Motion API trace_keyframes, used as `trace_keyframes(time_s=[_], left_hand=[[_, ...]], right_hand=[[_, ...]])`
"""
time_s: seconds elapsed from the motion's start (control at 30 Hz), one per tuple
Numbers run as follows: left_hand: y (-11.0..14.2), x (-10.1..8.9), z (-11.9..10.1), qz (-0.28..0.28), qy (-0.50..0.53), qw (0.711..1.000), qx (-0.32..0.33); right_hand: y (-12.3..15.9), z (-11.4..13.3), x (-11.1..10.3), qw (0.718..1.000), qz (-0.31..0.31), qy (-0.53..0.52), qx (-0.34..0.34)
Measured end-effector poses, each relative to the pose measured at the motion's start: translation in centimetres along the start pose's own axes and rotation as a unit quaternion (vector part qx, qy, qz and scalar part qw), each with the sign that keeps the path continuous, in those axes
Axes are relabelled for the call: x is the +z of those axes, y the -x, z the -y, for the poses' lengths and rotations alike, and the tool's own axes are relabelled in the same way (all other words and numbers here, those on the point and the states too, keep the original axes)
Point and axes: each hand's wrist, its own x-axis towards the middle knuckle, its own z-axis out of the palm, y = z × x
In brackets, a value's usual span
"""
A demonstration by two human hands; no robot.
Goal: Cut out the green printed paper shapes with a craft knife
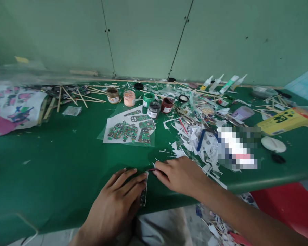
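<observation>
My left hand [120,193] lies flat with its fingers stretched out, pressing down a small dark patterned piece [143,196] with a white edge near the table's front. Most of that piece is hidden beneath the fingers. Just to the right, my right hand [173,172] is closed in a pinch on a thin dark red tool [151,169], whose tip points left toward the piece's upper corner. Its exact kind is too small to make out. Farther back, a sheet [129,128] printed with green and brown patterned shapes lies on the green table [53,164].
Open paint jars [154,110] stand behind the sheet. White paper scraps [192,136] heap up on the right, with a blue strip on top. Glue bottles [229,83] lean near the wall, and a yellow packet [282,121] lies far right. Wooden sticks [84,97] lie at the back left.
</observation>
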Motion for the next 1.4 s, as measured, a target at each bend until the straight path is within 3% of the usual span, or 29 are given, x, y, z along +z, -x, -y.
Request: trace_keyframes(time_s=[0.37, 0.73, 1.0, 1.4], left_hand=[[-0.3, -0.3, -0.3, 0.023, -0.006, 1.000, -0.014], [-0.4, -0.3, -0.3, 0.025, -0.018, 1.000, 0.003], [-0.2, 1.0, -1.7, -0.038, -0.038, 0.997, -0.052], [-0.3, 1.1, -1.9, -0.056, -0.036, 0.996, -0.063]], right_hand=[[-0.6, -0.7, -0.6, 0.996, 0.059, 0.030, -0.054], [0.2, 0.0, -1.6, 0.993, 0.106, 0.043, 0.018], [0.9, 1.8, -0.5, 0.989, 0.043, -0.024, 0.140], [0.7, 2.8, -0.4, 0.990, 0.056, 0.008, 0.130]])
